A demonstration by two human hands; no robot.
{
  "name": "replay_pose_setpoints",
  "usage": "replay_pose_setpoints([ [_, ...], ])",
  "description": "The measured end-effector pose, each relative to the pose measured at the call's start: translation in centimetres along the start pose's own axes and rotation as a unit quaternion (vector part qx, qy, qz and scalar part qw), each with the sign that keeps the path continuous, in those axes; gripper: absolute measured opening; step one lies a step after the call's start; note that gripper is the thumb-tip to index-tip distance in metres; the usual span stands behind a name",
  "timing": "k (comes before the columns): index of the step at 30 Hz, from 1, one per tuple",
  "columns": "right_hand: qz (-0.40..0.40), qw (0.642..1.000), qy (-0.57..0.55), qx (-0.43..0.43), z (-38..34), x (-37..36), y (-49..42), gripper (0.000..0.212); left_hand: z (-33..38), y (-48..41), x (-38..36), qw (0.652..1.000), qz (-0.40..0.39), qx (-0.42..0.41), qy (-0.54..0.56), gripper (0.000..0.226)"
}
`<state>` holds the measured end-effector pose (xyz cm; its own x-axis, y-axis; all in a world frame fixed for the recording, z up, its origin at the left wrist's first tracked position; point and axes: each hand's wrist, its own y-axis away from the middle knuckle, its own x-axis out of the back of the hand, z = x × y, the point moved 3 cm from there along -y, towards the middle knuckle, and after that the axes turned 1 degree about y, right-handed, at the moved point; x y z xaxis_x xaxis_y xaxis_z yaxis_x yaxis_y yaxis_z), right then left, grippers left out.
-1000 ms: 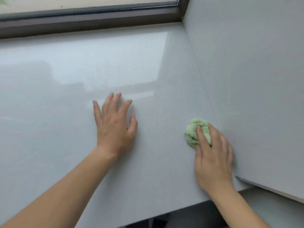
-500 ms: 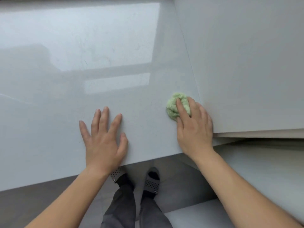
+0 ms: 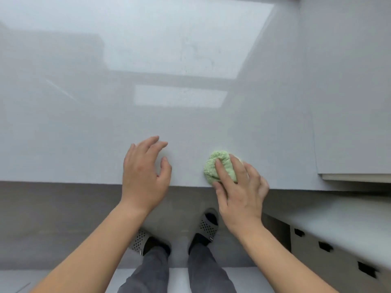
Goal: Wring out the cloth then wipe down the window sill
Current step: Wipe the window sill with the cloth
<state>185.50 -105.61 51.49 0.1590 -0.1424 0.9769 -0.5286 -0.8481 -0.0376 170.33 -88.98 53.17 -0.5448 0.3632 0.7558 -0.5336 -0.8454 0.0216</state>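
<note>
A small bunched green cloth point(image 3: 218, 166) lies on the glossy grey window sill point(image 3: 84, 134), right at its front edge. My right hand point(image 3: 239, 187) presses down on the cloth with fingers spread over it. My left hand point(image 3: 143, 172) hovers just left of the cloth over the sill's front edge, fingers apart and slightly curled, holding nothing.
A grey side wall panel point(image 3: 349, 92) bounds the sill on the right. Below the sill's edge my two feet in perforated slippers point(image 3: 207, 225) stand on the floor. A low grey unit with dark slots point(image 3: 338, 250) sits at the lower right.
My right hand has dragged the cloth back from the right corner to the sill's front edge. My left hand slid back too and lifted its fingers. The view tilted down.
</note>
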Motion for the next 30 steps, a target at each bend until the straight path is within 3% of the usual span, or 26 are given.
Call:
replay_pose_setpoints([
  [4, 0.013, 0.992, -0.014, 0.122, -9.3, -2.1, -1.8, 0.046, -6.9, 3.4, 6.1, 0.996, 0.024, 0.078, -0.024, 0.041],
  [7, -0.02, 0.975, -0.034, 0.218, -17.0, -3.6, -3.5, 0.055, -11.1, 5.2, 10.9, 0.988, 0.047, 0.146, -0.02, 0.039],
  [9, -0.058, 0.961, -0.061, 0.263, -21.9, -3.9, -4.5, 0.047, -13.3, 6.5, 14.2, 0.981, 0.064, 0.183, -0.018, 0.04],
  [16, -0.183, 0.908, -0.16, 0.34, -35.5, 2.0, -6.1, 0.037, -19.1, 12.8, 26.8, 0.953, 0.093, 0.288, -0.023, 0.049],
  [20, -0.191, 0.887, -0.182, 0.38, -43.0, 6.5, -6.3, 0.036, -21.4, 17.3, 33.7, 0.936, 0.11, 0.335, -0.025, 0.048],
  [30, -0.192, 0.829, -0.232, 0.472, -65.2, 11.1, -7.1, 0.037, -28.8, 23.9, 51.3, 0.876, 0.239, 0.413, -0.062, 0.054],
])
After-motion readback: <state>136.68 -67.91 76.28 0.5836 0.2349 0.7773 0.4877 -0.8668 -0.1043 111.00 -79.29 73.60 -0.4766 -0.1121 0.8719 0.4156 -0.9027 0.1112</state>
